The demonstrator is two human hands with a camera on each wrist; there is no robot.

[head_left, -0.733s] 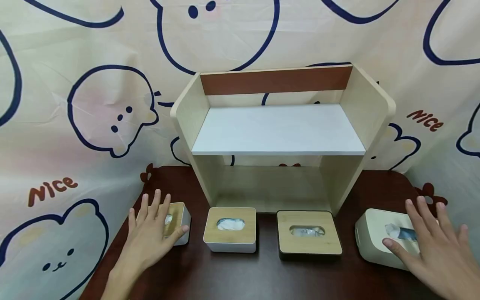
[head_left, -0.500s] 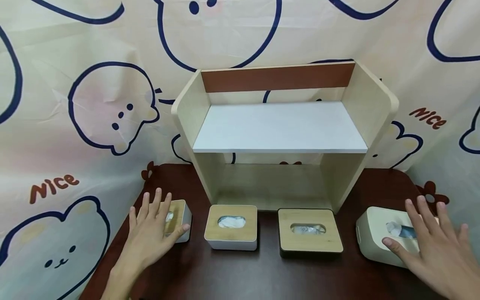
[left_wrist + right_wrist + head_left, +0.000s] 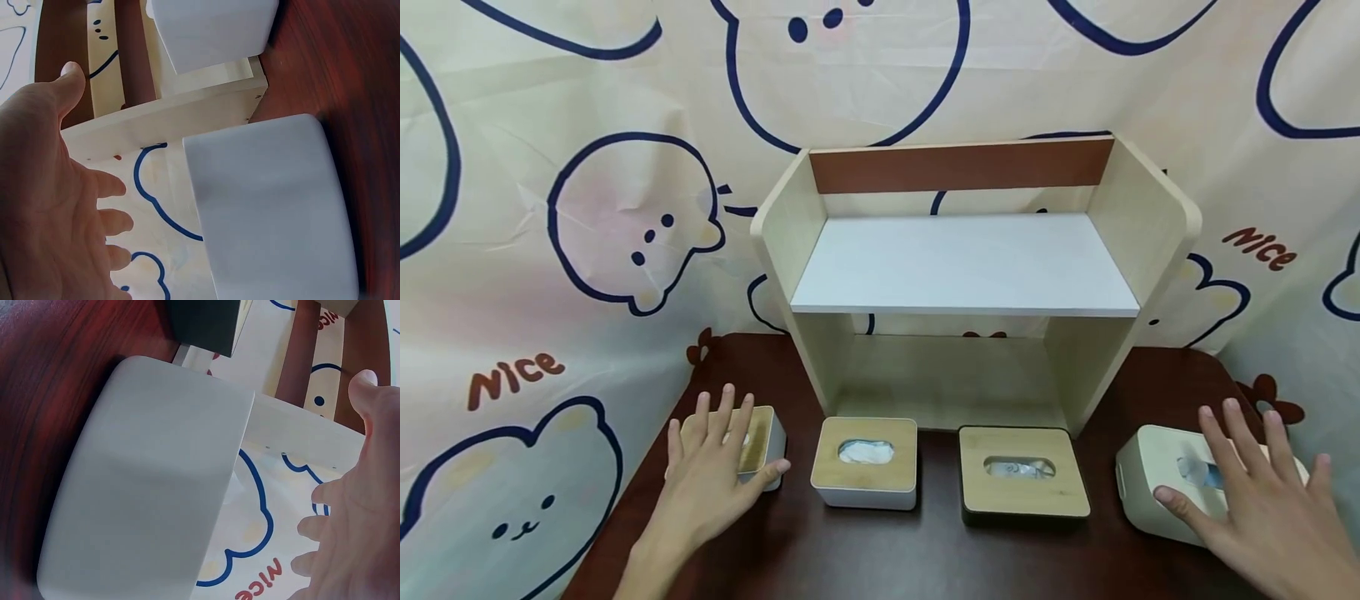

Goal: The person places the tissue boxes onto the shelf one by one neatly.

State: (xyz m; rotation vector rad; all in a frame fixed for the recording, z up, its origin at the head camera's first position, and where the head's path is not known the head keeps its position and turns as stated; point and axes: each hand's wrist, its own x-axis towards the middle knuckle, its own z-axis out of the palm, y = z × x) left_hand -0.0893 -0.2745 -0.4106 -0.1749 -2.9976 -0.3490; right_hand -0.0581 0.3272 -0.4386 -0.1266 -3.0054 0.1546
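Note:
In the head view my left hand (image 3: 707, 487) is held with fingers spread above the leftmost tissue box (image 3: 757, 446), which has a wooden lid and white sides and is partly hidden by the hand. The left wrist view shows that box's white side (image 3: 269, 206) apart from the fingers. My right hand (image 3: 1270, 500) spreads over the off-white tissue box (image 3: 1157, 483) at the right, covering part of its slot. From the right wrist, a gap shows between this box's side (image 3: 150, 469) and the fingers. Neither hand grips anything.
Between the hands stand a white tissue box with wooden lid (image 3: 865, 458) and a dark one with wooden lid (image 3: 1024, 475). Behind them rises a two-level shelf (image 3: 962, 267) with cream side panels. The dark wood table (image 3: 925, 558) meets a patterned cloth backdrop (image 3: 625, 350).
The head view has shifted slightly. My right hand has moved a little to the left over its box; the left hand stays over its box. The boxes and shelf stand as before.

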